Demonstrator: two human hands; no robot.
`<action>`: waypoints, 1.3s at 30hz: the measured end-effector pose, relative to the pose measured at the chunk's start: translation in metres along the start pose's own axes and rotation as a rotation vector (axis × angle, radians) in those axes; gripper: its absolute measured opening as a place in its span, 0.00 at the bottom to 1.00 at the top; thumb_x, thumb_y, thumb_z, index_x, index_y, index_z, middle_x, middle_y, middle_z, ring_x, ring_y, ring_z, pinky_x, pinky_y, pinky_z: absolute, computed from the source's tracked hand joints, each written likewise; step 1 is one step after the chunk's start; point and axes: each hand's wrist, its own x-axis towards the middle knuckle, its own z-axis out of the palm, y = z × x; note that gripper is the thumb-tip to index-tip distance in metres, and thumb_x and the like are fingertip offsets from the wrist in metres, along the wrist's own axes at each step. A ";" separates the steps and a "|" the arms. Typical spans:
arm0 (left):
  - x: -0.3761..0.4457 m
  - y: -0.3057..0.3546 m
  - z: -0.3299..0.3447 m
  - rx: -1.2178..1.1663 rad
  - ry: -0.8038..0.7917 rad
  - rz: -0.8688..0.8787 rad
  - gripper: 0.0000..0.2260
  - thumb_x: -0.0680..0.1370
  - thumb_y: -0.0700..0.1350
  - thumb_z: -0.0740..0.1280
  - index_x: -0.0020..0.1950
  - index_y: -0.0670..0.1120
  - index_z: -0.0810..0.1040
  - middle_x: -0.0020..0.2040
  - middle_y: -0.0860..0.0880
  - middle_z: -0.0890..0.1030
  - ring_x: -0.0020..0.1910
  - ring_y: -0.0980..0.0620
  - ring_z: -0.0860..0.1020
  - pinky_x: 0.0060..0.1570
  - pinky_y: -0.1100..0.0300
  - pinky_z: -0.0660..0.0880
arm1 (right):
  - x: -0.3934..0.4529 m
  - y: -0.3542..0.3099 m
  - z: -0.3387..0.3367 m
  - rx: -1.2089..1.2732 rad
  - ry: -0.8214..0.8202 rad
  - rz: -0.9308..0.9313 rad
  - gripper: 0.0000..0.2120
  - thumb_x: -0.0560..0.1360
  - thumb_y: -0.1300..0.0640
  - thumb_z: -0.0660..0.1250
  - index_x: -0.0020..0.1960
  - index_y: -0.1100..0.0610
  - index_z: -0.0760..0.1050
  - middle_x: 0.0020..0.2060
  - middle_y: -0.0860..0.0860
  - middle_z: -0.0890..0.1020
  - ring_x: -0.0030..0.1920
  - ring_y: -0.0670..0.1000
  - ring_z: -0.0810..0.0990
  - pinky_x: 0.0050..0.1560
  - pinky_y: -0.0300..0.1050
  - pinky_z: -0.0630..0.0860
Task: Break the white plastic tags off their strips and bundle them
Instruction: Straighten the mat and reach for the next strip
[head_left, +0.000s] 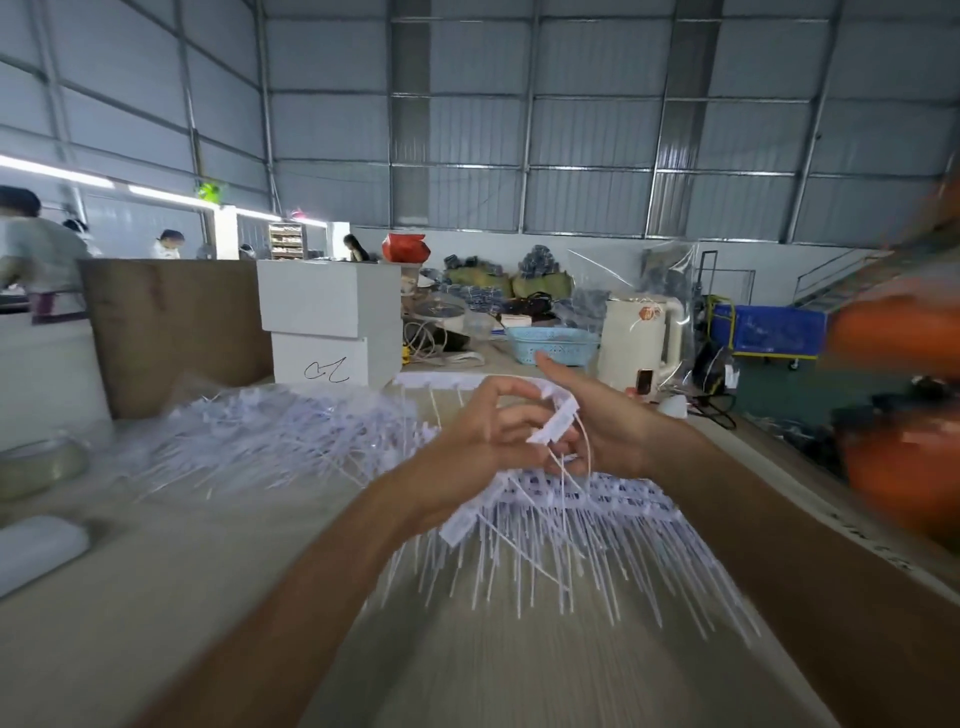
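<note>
Two hands meet over a strip of white tags on the bench.
The left hand (480, 447) curls its fingers (511, 415) around the tag strip (558, 423); the right hand (602, 421) pinches it from the other side, thumb up. Below the hands, more strips (597, 499) fan thin white tails. Behind the hands, a blue basket (550, 345) stands, contents unseen; left of them lies a loose tag pile (270, 436).

A heap of tags (270, 436) lies left of the hands (535, 431) (stacked boxes (332, 322) behind it).
</note>
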 end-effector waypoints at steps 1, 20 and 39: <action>-0.004 -0.002 0.000 0.019 -0.026 0.004 0.21 0.77 0.30 0.68 0.65 0.45 0.66 0.59 0.47 0.83 0.58 0.49 0.82 0.54 0.57 0.80 | 0.003 -0.002 0.004 0.008 -0.024 -0.016 0.28 0.73 0.35 0.66 0.52 0.60 0.79 0.39 0.58 0.76 0.34 0.53 0.77 0.33 0.43 0.75; -0.003 0.027 -0.069 0.008 0.320 0.152 0.15 0.80 0.32 0.64 0.64 0.44 0.78 0.46 0.43 0.86 0.47 0.45 0.85 0.45 0.58 0.81 | -0.046 -0.066 0.004 -0.072 0.492 -0.503 0.09 0.80 0.59 0.68 0.59 0.52 0.82 0.50 0.49 0.87 0.29 0.49 0.77 0.31 0.43 0.79; -0.008 -0.066 -0.081 0.639 -0.124 -0.280 0.18 0.73 0.65 0.69 0.44 0.53 0.87 0.29 0.51 0.76 0.27 0.57 0.70 0.32 0.64 0.67 | -0.039 0.117 -0.057 -1.143 0.449 -0.221 0.23 0.83 0.54 0.62 0.76 0.55 0.66 0.75 0.53 0.69 0.75 0.54 0.66 0.74 0.49 0.62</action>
